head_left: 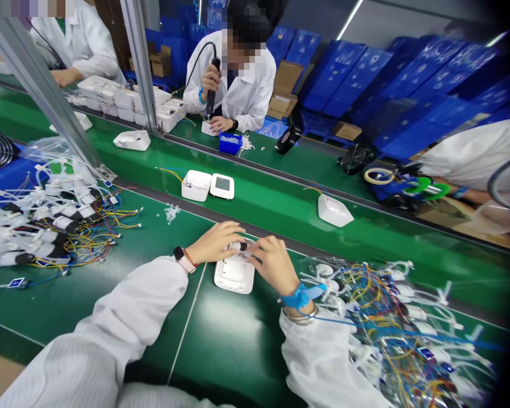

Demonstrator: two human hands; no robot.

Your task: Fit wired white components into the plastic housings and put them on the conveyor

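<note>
A white plastic housing (233,276) lies on the green mat in front of me. My left hand (215,242) rests on its far left edge, fingers curled over a small black-and-white part (239,246). From the right, my right hand (272,263) meets it, fingertips pinching at the same small part over the housing's top. A watch is on my left wrist, a blue strap on my right.
Piles of white tubing with coloured wires lie at left (46,221) and right (386,317). White housings (207,185) (334,211) sit on the conveyor (272,195). Across it a person in a white coat holds a black screwdriver (212,85). Blue crates (408,85) stand behind.
</note>
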